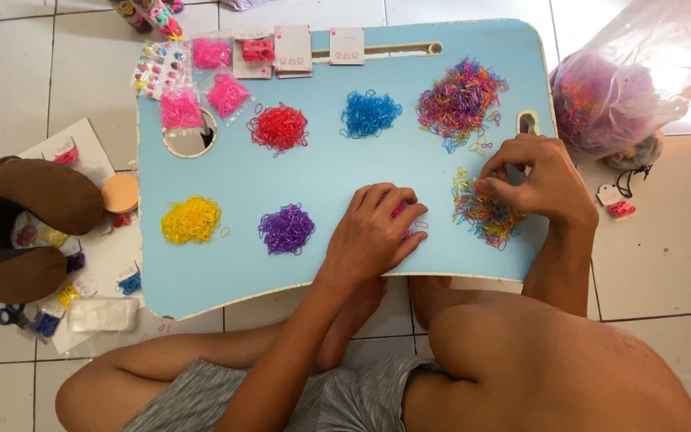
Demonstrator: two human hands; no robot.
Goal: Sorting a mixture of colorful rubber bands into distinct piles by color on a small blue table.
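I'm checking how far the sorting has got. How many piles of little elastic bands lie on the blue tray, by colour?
Red pile: 1
Blue pile: 1
Yellow pile: 1
Purple pile: 1
Mixed-colour piles: 2
Pink bands under the left hand: 1, mostly hidden
Total: 7

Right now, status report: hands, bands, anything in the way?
Left hand cupped over pink bands. Right hand pinching in small mixed-colour pile. Sorted piles stand apart on blue tray; nothing between the hands.
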